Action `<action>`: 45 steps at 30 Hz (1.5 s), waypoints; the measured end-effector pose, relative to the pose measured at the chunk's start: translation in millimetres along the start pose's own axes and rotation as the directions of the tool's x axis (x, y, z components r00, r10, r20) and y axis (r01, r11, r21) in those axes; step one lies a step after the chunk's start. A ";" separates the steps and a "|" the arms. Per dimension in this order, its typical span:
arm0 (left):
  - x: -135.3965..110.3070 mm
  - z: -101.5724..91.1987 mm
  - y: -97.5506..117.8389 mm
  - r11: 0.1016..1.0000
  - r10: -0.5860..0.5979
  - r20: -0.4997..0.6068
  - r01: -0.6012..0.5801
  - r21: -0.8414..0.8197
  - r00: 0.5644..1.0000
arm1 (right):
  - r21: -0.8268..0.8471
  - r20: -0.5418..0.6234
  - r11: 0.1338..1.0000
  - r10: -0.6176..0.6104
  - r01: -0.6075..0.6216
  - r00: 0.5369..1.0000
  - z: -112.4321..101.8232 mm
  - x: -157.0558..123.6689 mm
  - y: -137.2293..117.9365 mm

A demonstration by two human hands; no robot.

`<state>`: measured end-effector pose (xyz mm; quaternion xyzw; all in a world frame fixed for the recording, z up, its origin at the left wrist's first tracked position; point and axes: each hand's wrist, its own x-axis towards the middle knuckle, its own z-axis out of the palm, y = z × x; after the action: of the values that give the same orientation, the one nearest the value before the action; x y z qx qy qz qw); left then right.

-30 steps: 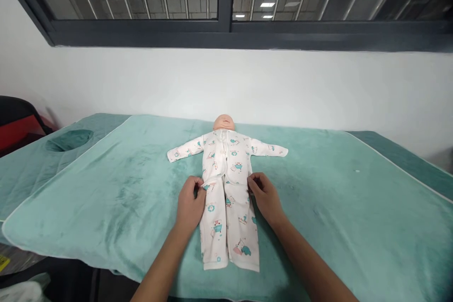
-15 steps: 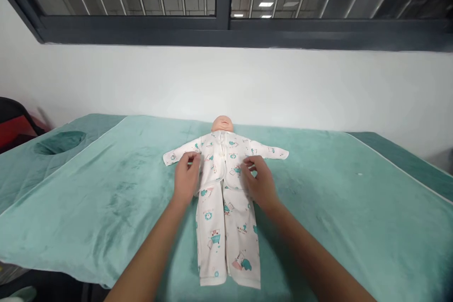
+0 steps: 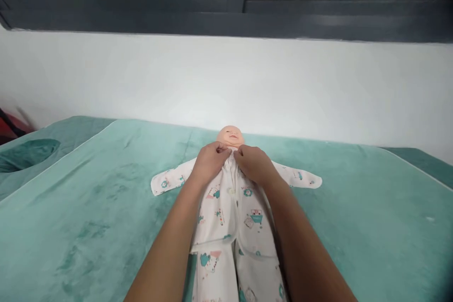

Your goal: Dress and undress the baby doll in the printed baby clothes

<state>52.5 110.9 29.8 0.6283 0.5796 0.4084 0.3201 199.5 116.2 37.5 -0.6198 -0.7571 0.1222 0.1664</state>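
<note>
A baby doll (image 3: 230,136) lies face up on a teal towel, dressed in a white printed romper (image 3: 231,210) with arms spread. My left hand (image 3: 209,162) and my right hand (image 3: 252,162) meet at the romper's neckline just below the doll's chin. Both hands have their fingers curled and pinched on the collar fabric either side of the front placket. My forearms run down over the romper's chest and legs, hiding part of it.
The teal towel (image 3: 88,207) covers a padded table, with a darker cover and a face hole (image 3: 26,153) at the left. A white wall (image 3: 226,80) and a dark window frame stand behind. Something red shows at the far left edge.
Both hands moved up from the romper's waist, past the chest, to the collar under the doll's chin. The camera has come closer and lower over the doll.
</note>
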 end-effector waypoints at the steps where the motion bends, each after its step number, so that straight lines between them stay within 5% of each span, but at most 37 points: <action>1: -0.3 -1.2 0.1 1.000 0.000 -0.005 0.000 -0.023 1.000 | 0.078 -0.012 0.997 0.002 -0.001 1.000 1.3 0.7 3.3; 5: -1.2 -1.4 6.7 0.976 -0.089 -0.063 0.075 -0.205 0.994 | 0.429 -0.092 0.902 0.096 -0.048 0.991 3.3 2.8 3.6; 10: -4.8 6.6 19.7 0.782 -0.202 -0.037 0.139 -0.608 0.979 | 0.648 -0.186 0.762 0.155 0.003 0.970 7.3 2.4 -2.7; 13: -7.3 10.6 22.6 0.787 -0.185 -0.037 0.126 -0.604 0.982 | 0.736 -0.149 0.677 0.195 -0.023 0.969 9.3 -0.3 -0.2; 22: -6.7 13.5 15.4 0.819 -0.175 0.002 0.147 -0.554 0.985 | 0.754 -0.104 0.647 0.290 -0.115 0.951 12.2 -7.2 5.0; 38: -7.4 3.2 12.6 0.779 -0.111 0.144 0.177 -0.602 0.983 | 0.865 -0.109 0.502 0.196 -0.004 0.975 15.3 -18.4 7.8; 45: -7.8 1.1 12.1 0.753 -0.129 0.169 0.208 -0.625 0.977 | 0.861 -0.099 0.508 0.195 -0.014 0.976 16.4 -15.9 8.2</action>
<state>59.2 101.8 38.9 0.4496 0.4407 0.5136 0.5830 203.1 102.6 17.7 -0.5104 -0.5409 0.4313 0.5107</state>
